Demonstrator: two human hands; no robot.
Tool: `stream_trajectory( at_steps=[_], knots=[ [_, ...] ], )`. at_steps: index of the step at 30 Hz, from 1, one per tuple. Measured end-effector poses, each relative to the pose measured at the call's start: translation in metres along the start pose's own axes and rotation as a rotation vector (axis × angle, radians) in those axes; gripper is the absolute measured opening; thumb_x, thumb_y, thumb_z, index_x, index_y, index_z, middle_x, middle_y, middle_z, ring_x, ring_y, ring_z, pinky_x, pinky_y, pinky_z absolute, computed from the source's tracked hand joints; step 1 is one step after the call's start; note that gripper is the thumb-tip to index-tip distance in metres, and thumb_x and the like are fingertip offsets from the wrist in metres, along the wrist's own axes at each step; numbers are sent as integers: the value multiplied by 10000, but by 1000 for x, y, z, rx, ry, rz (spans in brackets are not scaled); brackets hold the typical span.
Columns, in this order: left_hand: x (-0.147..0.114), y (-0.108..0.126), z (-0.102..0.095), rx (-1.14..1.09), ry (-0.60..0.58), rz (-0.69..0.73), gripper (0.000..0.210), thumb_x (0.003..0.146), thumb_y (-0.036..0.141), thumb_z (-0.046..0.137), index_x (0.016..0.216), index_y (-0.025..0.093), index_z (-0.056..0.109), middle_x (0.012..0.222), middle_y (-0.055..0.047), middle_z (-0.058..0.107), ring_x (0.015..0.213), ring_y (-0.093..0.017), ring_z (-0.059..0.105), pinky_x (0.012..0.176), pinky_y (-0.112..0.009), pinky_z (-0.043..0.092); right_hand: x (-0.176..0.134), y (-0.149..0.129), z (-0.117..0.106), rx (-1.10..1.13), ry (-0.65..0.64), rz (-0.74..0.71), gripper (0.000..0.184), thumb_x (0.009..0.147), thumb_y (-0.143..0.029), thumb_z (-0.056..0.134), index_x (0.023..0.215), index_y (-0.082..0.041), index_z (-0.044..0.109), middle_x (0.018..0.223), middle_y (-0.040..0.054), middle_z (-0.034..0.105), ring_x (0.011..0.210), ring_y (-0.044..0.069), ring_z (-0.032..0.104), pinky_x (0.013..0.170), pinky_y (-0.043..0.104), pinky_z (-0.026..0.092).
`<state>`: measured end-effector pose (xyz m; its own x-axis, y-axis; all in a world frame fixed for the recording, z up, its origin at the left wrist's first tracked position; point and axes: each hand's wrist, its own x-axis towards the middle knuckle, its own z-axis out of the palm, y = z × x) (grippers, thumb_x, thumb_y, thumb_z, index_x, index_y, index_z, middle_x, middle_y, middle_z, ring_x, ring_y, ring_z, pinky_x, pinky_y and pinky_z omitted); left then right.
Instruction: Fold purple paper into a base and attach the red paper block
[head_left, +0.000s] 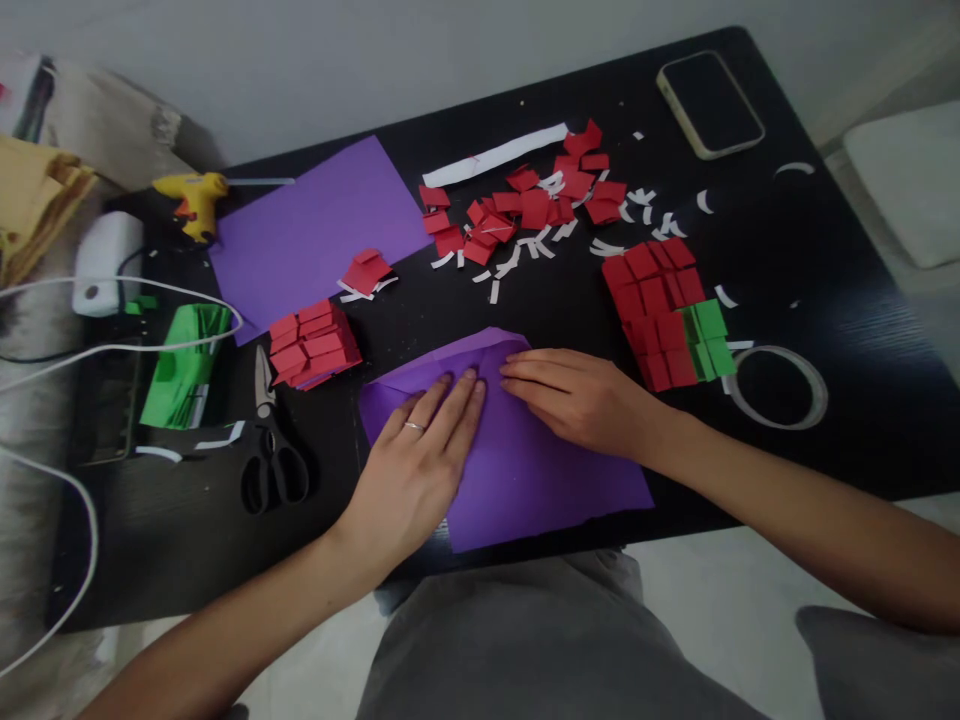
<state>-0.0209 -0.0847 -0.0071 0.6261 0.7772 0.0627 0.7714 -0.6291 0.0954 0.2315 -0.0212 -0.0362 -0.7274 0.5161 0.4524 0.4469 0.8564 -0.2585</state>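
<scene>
The light was dim and cool, leaving the wall (pixel 337 70) a flat grey and the table (pixel 555 315) nearly black. A pale bluish glare washed over the table's right end, and a smaller glint caught its near edge beside the purple paper (pixel 555 470). Shadows were soft and weak. Fine detail looked slightly smeared throughout, the paper scraps (pixel 535 210) included, while the wide view stretched the right forearm (pixel 795 515) toward the side.
</scene>
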Motion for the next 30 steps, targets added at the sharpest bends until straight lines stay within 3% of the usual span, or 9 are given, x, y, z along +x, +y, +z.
stream_trajectory(
  at_steps=[3, 8, 17, 24, 30],
  knots=[
    [1, -1, 4, -6, -7, 80, 631, 949, 10, 453, 1575, 82, 467, 1634, -177, 490, 1483, -354, 506, 1180, -542, 476, 0, 1, 1, 4, 15, -12, 284, 1006, -40, 549, 1174, -94, 772, 1204, 148, 799, 1159, 261, 756, 1044, 449, 644],
    [1, -4, 11, 26, 21, 102, 614, 924, -4, 464, 1537, 25, 492, 1613, -195, 509, 1451, -361, 538, 1156, -531, 490, -2, 3, 2, 34, 14, -8, 302, 1005, -37, 542, 1187, -114, 771, 1209, 133, 800, 1183, 252, 749, 1046, 451, 644],
    [5, -5, 10, -36, 42, 78, 547, 950, 58, 509, 1495, 81, 559, 1569, -176, 568, 1396, -362, 586, 1085, -527, 514, -3, 1, 4, 2, 64, -20, 317, 977, 2, 518, 1137, -91, 775, 1140, 148, 803, 1121, 257, 755, 1015, 447, 661],
    [6, -2, 10, -18, 63, 78, 526, 939, 41, 515, 1461, 38, 574, 1546, -192, 588, 1367, -370, 599, 1072, -526, 515, -4, 13, -4, -15, 161, 117, 322, 938, -30, 561, 1047, -201, 811, 1021, 80, 814, 988, 271, 707, 828, 457, 649],
    [11, -2, 9, -36, 62, 78, 477, 949, 53, 510, 1416, 49, 603, 1560, -196, 573, 1389, -378, 583, 1084, -527, 500, 0, 13, -6, 75, 233, 184, 331, 920, -19, 554, 977, -228, 805, 958, 58, 811, 917, 248, 680, 820, 429, 626]
  ],
)
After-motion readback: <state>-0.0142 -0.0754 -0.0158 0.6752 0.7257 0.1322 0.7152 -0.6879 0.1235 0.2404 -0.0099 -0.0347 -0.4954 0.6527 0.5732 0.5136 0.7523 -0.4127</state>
